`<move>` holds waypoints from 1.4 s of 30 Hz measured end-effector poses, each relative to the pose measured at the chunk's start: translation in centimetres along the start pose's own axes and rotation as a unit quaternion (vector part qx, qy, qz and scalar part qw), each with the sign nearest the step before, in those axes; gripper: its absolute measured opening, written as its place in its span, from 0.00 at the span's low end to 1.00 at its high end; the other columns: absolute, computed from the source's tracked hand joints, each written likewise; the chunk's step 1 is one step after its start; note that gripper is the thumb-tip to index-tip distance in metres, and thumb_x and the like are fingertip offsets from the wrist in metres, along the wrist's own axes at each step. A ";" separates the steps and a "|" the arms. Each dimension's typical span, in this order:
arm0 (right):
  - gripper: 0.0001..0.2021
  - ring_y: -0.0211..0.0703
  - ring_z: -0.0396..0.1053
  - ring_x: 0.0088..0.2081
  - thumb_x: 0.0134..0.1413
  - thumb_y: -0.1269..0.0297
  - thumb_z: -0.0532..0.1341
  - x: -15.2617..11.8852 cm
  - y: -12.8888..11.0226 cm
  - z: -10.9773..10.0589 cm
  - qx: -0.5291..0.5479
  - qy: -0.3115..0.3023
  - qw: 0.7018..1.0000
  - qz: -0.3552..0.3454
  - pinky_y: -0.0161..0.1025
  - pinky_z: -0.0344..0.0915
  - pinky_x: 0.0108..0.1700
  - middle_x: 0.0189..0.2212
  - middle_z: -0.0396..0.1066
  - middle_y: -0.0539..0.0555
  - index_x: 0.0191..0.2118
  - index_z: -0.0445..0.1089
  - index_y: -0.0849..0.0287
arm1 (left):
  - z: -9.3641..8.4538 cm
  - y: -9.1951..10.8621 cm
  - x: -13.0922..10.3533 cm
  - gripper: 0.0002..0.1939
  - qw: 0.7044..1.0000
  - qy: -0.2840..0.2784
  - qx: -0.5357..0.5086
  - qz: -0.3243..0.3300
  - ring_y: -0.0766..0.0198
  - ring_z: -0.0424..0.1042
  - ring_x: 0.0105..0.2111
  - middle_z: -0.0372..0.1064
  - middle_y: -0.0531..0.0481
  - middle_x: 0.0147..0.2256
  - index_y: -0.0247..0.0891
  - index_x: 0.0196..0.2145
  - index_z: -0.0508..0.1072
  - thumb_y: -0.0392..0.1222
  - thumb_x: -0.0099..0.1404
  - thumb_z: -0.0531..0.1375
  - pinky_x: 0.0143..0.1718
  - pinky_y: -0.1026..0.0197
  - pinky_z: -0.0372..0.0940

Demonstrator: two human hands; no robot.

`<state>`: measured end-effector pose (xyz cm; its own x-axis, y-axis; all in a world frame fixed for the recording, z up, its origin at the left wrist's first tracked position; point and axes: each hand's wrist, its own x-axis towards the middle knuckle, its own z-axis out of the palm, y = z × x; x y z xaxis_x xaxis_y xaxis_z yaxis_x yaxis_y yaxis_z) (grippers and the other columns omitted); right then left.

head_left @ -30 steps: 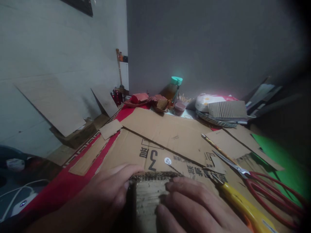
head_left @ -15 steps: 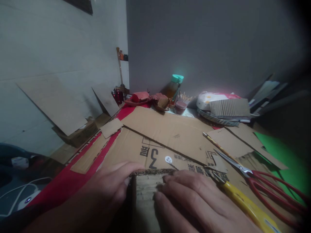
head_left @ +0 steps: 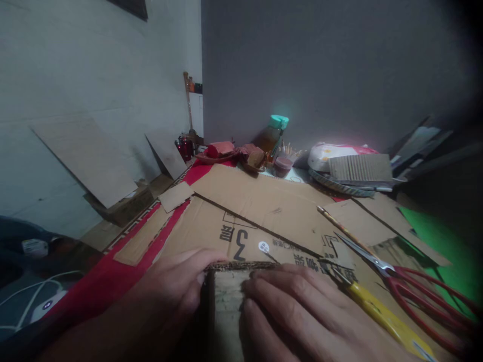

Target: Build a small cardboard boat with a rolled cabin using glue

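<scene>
A small box-like cardboard piece (head_left: pixel 228 296) stands at the bottom centre, its layered corrugated edge facing away from me. My left hand (head_left: pixel 177 281) is closed on its left far corner, with the thumb and forefinger along the edge. Across its top and right side press the bent fingers of my right hand (head_left: pixel 298 306). The lower part of the piece runs out of view. Just right of my right hand lies a yellow utility knife (head_left: pixel 381 314), and beyond it red-handled scissors (head_left: pixel 396 276). Printed cardboard sheets (head_left: pixel 260 206) lie under everything.
A pencil (head_left: pixel 332 221) and cut cardboard pieces (head_left: pixel 358 221) lie on the right. Along the back stand a bottle with a turquoise lid (head_left: pixel 278 130), a small lidded tub (head_left: pixel 283 165) and a white-pink packet (head_left: pixel 324 155). Cardboard panels (head_left: pixel 86 156) lean against the left wall.
The view has shifted slightly, so the scene sits a little further right. Both hands keep their hold on the cardboard piece, almost unmoved.
</scene>
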<state>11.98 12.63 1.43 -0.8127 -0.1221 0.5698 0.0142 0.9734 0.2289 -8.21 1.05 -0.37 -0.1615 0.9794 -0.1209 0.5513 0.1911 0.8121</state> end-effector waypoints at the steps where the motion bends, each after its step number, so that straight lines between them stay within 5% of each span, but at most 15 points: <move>1: 0.14 0.44 0.77 0.40 0.65 0.74 0.52 -0.2 -0.1 0.1 -0.008 0.009 1.000 0.004 0.38 0.75 0.43 0.39 0.79 0.49 0.46 0.73 0.58 | 0.0 0.1 0.0 0.19 1.000 0.008 0.001 0.001 0.58 0.73 0.54 0.76 0.55 0.52 0.48 0.52 0.73 0.45 0.70 0.47 0.48 0.64 0.72; 6: 0.10 0.39 0.76 0.41 0.65 0.71 0.56 -0.8 -0.7 0.4 -0.048 0.032 0.998 0.006 0.36 0.73 0.46 0.39 0.79 0.45 0.45 0.73 0.53 | 0.1 0.2 -0.2 0.19 0.998 0.038 0.042 0.026 0.57 0.76 0.51 0.77 0.55 0.51 0.50 0.51 0.74 0.46 0.70 0.47 0.43 0.64 0.75; 11: 0.18 0.42 0.76 0.42 0.67 0.78 0.47 -0.7 -0.8 0.6 -0.064 0.043 0.997 -0.007 0.40 0.72 0.49 0.39 0.80 0.46 0.44 0.73 0.57 | 0.3 -0.6 0.0 0.21 0.988 0.044 0.124 0.077 0.57 0.77 0.48 0.78 0.54 0.50 0.53 0.51 0.72 0.49 0.71 0.43 0.39 0.63 0.75; 17: 0.18 0.41 0.75 0.43 0.67 0.78 0.46 -0.5 -0.1 0.5 -0.061 0.036 0.997 -0.015 0.39 0.70 0.51 0.39 0.80 0.46 0.44 0.73 0.58 | 0.2 -0.6 0.0 0.19 0.984 0.050 0.126 0.119 0.58 0.78 0.47 0.78 0.55 0.49 0.51 0.51 0.71 0.46 0.70 0.45 0.41 0.65 0.74; 32: 0.17 0.48 0.74 0.47 0.67 0.75 0.46 -0.5 -0.4 0.3 -0.052 -0.010 0.998 0.022 0.42 0.70 0.52 0.46 0.78 0.51 0.53 0.68 0.60 | 0.1 0.5 0.4 0.19 0.997 0.033 0.031 0.066 0.61 0.75 0.50 0.78 0.56 0.47 0.51 0.51 0.73 0.45 0.70 0.47 0.47 0.65 0.72; 36: 0.16 0.47 0.74 0.48 0.68 0.68 0.49 0.8 0.7 -0.8 0.028 -0.090 0.995 0.009 0.39 0.72 0.49 0.45 0.78 0.54 0.53 0.70 0.61 | -0.2 -0.1 0.9 0.22 0.993 0.037 0.067 0.088 0.60 0.74 0.51 0.76 0.53 0.51 0.46 0.54 0.73 0.43 0.68 0.47 0.54 0.60 0.67; 42: 0.20 0.54 0.71 0.49 0.62 0.57 0.59 3.2 2.0 -0.8 0.083 -0.193 0.975 0.067 0.49 0.70 0.49 0.47 0.74 0.61 0.57 0.66 0.56 | -1.1 -0.1 1.2 0.23 0.993 0.009 0.073 0.087 0.60 0.70 0.56 0.72 0.48 0.57 0.39 0.56 0.72 0.42 0.70 0.46 0.60 0.58 0.61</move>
<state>9.89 13.99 4.37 -0.9694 0.0596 0.2382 0.0670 0.9975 0.0229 -9.35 2.16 -0.04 -0.0667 0.9974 0.0261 0.6854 0.0267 0.7277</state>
